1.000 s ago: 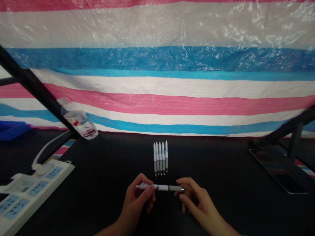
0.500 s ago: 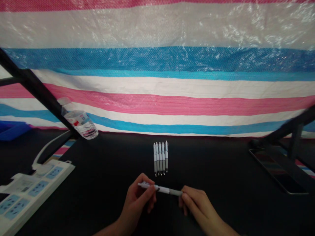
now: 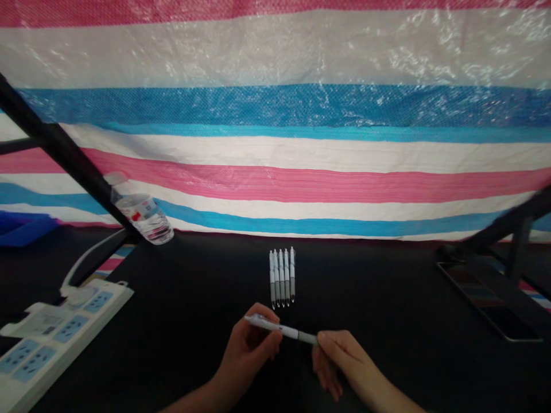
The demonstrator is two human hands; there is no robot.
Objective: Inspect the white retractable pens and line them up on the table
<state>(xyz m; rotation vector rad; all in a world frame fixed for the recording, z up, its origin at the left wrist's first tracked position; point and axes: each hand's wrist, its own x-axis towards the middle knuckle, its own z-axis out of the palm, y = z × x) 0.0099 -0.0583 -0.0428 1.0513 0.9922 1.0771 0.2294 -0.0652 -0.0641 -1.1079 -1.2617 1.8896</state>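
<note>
1. Pen [image 3: 282,329]: held just above the black table top [image 3: 387,321], near the row of five pens [image 3: 282,277]; it slants between both hands, white end left, grey end right.
2. Left hand [image 3: 249,350]: thumb and fingers pinched round the white half; right hand [image 3: 340,358]: fingertips closed on the grey end, remaining fingers curled loosely beneath.
3. Handling, as judged: grip each half close to the joint, not at the ends; keep the barrel in one straight line so nothing binds; light pressure should suffice on so slim and smooth a body; work low over the table so a dropped part stays near.
4. Materials: slim round barrel, glossy white plastic, duller grey grip section tapering to a point; the row matches it, laid parallel and touching, points toward the person; table top matt and dark.
5. Surrounds: white power strip [image 3: 55,332] at left; clear water bottle [image 3: 140,209] behind it; woven striped tarpaulin [image 3: 301,143], sheeny and creased.
</note>
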